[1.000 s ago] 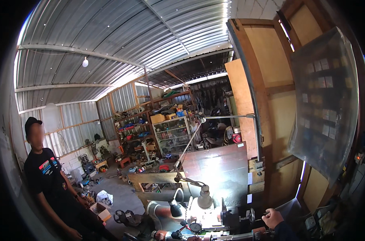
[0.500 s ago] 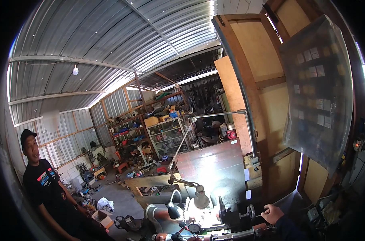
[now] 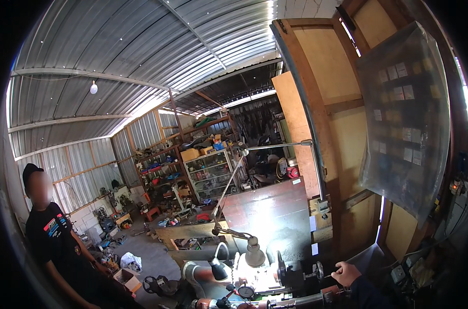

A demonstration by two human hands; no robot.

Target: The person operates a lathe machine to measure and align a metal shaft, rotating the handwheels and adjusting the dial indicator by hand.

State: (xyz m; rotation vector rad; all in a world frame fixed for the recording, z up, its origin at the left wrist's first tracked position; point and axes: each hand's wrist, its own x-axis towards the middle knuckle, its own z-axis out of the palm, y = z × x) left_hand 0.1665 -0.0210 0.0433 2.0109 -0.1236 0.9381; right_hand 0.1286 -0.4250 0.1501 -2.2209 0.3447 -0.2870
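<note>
My right hand point(image 3: 346, 274) comes in at the lower right from a dark sleeve. Its fingers are curled at the handle of a small metal handwheel point(image 3: 320, 270), partly hiding that handle. The wheel sits at the right end of a metal workshop machine point(image 3: 294, 278), brightly lit in its middle. A round dial gauge point(image 3: 245, 292) stands at the front of the machine, beside red-and-black fittings. Below my right hand runs a thick cylindrical bar point(image 3: 310, 301). No clear part of my left hand shows.
A lamp with a conical shade point(image 3: 255, 253) hangs over the machine from a jointed arm; a smaller flexible lamp point(image 3: 221, 269) stands left of it. A person in black point(image 3: 53, 237) stands at the left, near an open cardboard box point(image 3: 126, 279). Behind are cluttered shelves point(image 3: 210, 175) and a wooden door point(image 3: 329, 92).
The view has shifted slightly, so most things sit a little farther left. My right hand stays curled at the handwheel's handle.
</note>
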